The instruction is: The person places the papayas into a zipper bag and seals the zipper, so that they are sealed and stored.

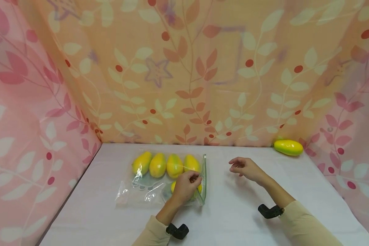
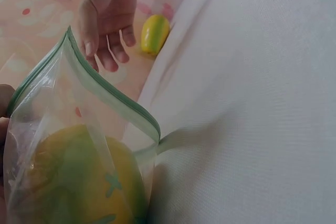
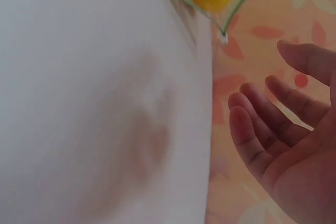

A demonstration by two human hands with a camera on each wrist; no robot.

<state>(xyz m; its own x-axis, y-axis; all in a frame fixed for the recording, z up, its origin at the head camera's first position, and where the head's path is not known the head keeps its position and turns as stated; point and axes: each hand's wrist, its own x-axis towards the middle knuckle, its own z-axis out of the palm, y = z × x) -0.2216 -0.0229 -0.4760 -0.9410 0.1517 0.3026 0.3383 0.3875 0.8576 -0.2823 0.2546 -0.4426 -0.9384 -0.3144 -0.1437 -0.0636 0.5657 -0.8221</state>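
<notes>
A clear zip bag [image 1: 126, 198] with a green zip edge lies on the table. Several yellow-green fruits that look like papayas [image 1: 158, 165] show inside it, most in a row along its far side. My left hand [image 1: 184, 186] pinches the bag near its mouth, over a fruit partly hidden beneath the hand. In the left wrist view the green-edged mouth [image 2: 107, 85] gapes apart above that fruit. To the right of the bag my right hand [image 1: 247, 169] hovers over the table, its fingers loosely bent and holding nothing, as the right wrist view also shows.
One more papaya-like fruit [image 1: 288, 147] lies at the far right corner of the white-covered table [image 1: 233, 222]. Floral cloth [image 1: 184, 85] hangs behind the table, with pink cloth at both sides. A black wrist camera [image 1: 177, 231] sits on the left forearm.
</notes>
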